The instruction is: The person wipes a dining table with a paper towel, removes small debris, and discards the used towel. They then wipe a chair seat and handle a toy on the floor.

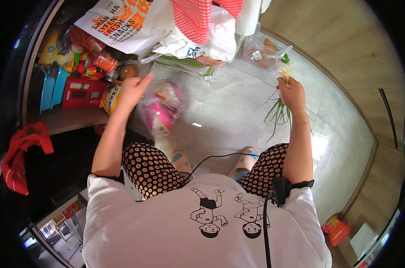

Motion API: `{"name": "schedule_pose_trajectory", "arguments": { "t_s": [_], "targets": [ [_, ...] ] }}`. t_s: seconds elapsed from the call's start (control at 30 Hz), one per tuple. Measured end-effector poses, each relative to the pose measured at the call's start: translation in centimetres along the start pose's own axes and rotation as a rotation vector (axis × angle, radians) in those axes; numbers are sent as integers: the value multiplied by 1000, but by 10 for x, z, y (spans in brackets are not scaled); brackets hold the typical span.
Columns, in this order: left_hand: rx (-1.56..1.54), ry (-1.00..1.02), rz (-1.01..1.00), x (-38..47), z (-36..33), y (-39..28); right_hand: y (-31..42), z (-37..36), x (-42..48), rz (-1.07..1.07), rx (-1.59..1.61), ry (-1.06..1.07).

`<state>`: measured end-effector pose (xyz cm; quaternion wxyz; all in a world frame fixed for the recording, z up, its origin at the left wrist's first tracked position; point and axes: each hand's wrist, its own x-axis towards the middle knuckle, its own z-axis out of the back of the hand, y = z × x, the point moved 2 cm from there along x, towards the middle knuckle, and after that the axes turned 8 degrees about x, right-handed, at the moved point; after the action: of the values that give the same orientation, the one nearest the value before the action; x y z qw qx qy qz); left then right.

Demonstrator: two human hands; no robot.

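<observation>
My right hand (292, 93) grips a bunch of scallions (279, 110) near its pale roots, which stick out above the fingers. The thin green leaves hang back toward me, over the tiled floor. Over on the left, my left hand (135, 88) is raised beside a clear plastic bag with pink contents (162, 107). One of its digits points outward and the others are curled under; their undersides are hidden. Just beyond the scallion roots lies a clear plastic bag of brownish-orange produce (264, 55), with a small green leaf (285, 59) beside it.
To the left, a low shelf (72, 120) holds a red box (83, 92), blue containers (53, 87) and snack packets. White bags (219, 37) and a red checked cloth (192, 20) are at the far side. Wooden panels (349, 57) border the right. A black cable (222, 155) crosses my legs.
</observation>
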<state>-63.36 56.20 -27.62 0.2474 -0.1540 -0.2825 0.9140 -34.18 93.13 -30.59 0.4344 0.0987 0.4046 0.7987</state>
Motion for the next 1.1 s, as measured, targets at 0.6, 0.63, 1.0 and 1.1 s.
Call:
{"name": "schedule_pose_trajectory", "arguments": {
  "t_s": [0.6,0.63,1.0,1.1],
  "targets": [
    [732,90,-331,33,46,89,-9,-17,-3,-65,-213,193],
    [735,171,-174,32,45,84,-11,-20,-4,-68,-197,233],
    [247,287,-587,-43,-38,-76,-105,-1,119,-482,87,100],
    [198,334,-470,-60,-50,-57,-130,-11,167,-521,59,-43]
  ]
}}
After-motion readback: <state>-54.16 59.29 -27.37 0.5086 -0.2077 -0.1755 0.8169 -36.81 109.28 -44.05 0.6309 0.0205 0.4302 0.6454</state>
